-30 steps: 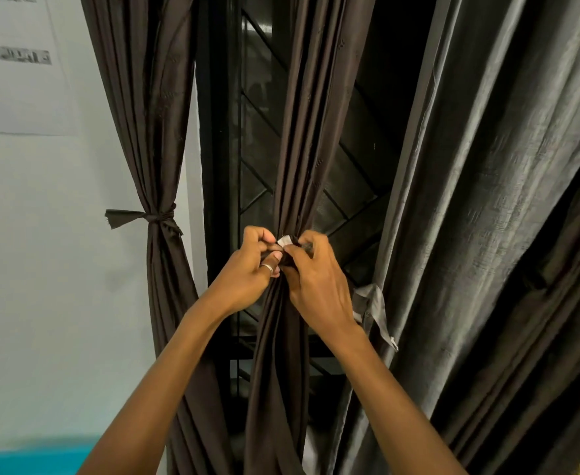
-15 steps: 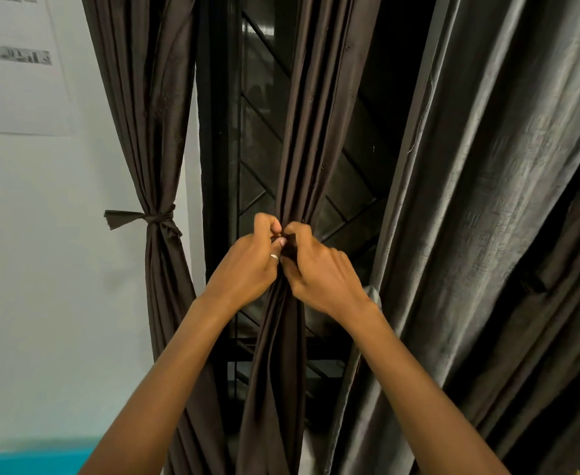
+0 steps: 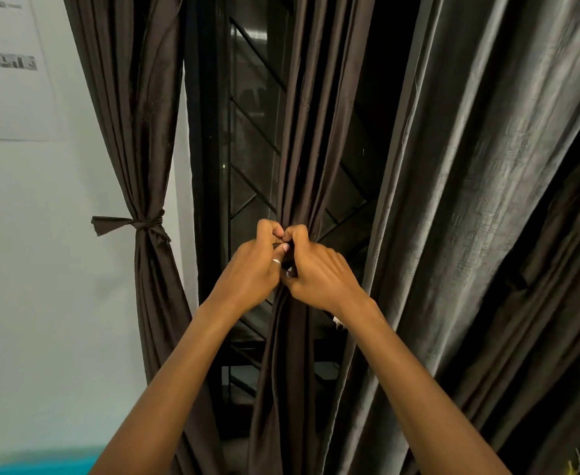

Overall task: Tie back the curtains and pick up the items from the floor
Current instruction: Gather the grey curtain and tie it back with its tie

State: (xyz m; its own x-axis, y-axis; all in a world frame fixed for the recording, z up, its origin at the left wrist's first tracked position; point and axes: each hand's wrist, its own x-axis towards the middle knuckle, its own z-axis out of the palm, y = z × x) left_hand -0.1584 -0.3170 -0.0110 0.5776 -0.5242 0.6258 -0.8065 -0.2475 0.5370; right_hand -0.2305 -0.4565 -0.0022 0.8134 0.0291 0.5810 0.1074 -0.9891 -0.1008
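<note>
A dark brown middle curtain (image 3: pixel 302 138) hangs gathered into a narrow bundle in front of the window. My left hand (image 3: pixel 250 272) and my right hand (image 3: pixel 319 272) meet on the front of that bundle, knuckles touching, fingers pinched on the tie band (image 3: pixel 290 269) wrapped round the cloth; most of the band is hidden under my fingers. To the left, another brown curtain (image 3: pixel 134 132) is bound at its waist by a knotted tie (image 3: pixel 137 225). A grey curtain (image 3: pixel 480 200) hangs loose on the right.
A dark window with a diagonal metal grille (image 3: pixel 250 159) lies behind the curtains. A white wall (image 3: pixel 41 269) with a paper sheet (image 3: pixel 7 70) is at left. A teal surface (image 3: pixel 34 462) shows at the bottom left. The floor is out of view.
Both hands have risen slightly on the bundle and closed tighter together. The pale band end seen between my fingers a second ago and the grey strip by my right wrist are now mostly covered.
</note>
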